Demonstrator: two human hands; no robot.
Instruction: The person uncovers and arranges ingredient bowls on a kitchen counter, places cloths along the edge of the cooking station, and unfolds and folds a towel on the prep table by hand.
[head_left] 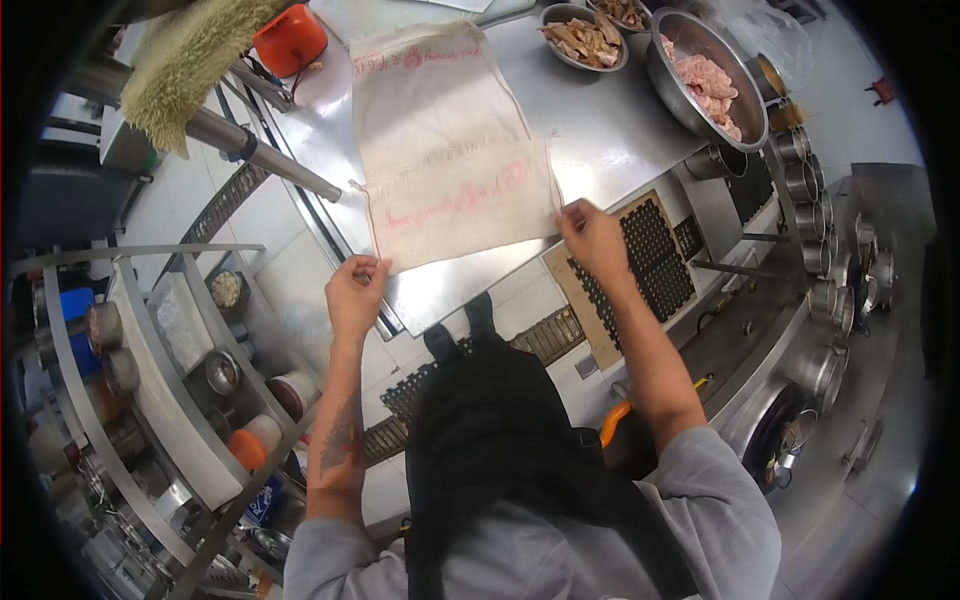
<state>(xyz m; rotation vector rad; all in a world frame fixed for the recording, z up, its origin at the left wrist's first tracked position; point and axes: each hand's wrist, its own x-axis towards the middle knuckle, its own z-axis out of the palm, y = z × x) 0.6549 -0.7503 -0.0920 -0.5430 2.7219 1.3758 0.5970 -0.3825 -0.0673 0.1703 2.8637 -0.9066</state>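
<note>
A cream cloth point(465, 225) with faded red writing is spread at the near edge of the steel table point(610, 130). My left hand point(356, 293) pinches its near left corner between thumb and fingers. On the other side, my right hand point(594, 240) is closed on the cloth's right edge, close to the near right corner. Beyond it lies a second stretch of cream cloth point(430, 105), also marked in red; whether the two are one piece I cannot tell.
At the table's far right are a large steel bowl point(748, 92) of pale pink meat point(705, 90) and smaller bowls of brownish pieces point(585, 42). An orange-red device point(290, 40) sits far left. Shelves point(165, 370) with containers stand left; several pots point(815, 215) line the right.
</note>
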